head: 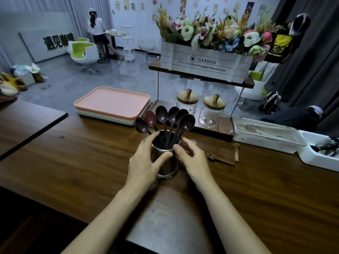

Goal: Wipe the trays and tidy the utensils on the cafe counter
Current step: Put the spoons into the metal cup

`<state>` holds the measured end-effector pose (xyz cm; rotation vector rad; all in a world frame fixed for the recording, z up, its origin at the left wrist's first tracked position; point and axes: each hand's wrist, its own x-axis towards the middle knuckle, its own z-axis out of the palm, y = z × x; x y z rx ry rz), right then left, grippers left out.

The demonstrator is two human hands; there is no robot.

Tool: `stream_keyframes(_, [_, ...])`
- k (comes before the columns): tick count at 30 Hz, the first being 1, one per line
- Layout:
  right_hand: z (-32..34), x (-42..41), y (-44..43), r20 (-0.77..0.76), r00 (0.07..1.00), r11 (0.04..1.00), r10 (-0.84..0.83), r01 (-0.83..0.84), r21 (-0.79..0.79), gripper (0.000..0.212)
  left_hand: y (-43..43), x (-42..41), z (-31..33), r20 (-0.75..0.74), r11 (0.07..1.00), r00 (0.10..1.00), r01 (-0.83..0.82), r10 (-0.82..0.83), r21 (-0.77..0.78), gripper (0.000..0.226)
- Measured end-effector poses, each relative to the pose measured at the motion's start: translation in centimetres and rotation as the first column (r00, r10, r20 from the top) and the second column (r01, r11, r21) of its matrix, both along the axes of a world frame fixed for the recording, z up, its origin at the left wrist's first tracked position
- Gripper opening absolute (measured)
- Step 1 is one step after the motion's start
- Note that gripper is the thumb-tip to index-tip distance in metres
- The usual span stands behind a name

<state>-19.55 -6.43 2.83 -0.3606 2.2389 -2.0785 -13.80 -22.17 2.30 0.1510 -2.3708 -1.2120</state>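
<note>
At the centre of the frame, my left grip (145,160) wraps the cup (167,168), thumb across its front and fingers up at the rim, so it is grasping the cup. My right grip (192,158) sits just right of the rim, fingers curled toward the handles. Those fingers are blurred, and I cannot tell whether they pinch a handle, touch the rim or hold nothing. Six dark spoons (172,116) stand in the cup, bowls up, fanned toward the top of the frame. The trays (111,101) lie stacked on the counter (73,162), above and left of the cup, well apart from both grips.

I judge the cup top-heavy with that fan. A shove at the rim or a quick tilt could tip it and spill the spoons, or swing their bowls into the jars (211,110) close behind. A small spoon (220,159) and a scoop (236,152) lie loose to the right, and a careless sweep of my right arm would scatter them.

My left grip hides the cup's left side, and the handle ends are sunk inside it. The white boxes (266,132) at the right hold pale, blurred shapes, and the far one is cut by the frame edge. Whether the trays are clean I cannot tell.
</note>
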Motion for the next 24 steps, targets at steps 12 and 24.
stream_keyframes(12, [-0.7,0.1,0.4,-0.046,0.992,0.993,0.116,-0.116,-0.014,0.055,-1.0,3.5,-1.2,-0.021,0.992,0.992,-0.125,0.125,-0.001,0.072])
stream_keyframes(24, [1.9,-6.3,-6.3,-0.149,0.989,1.000,-0.025,0.027,0.010,0.052,-7.2,-6.9,2.7,0.021,0.978,1.000,-0.004,0.000,0.207,0.052])
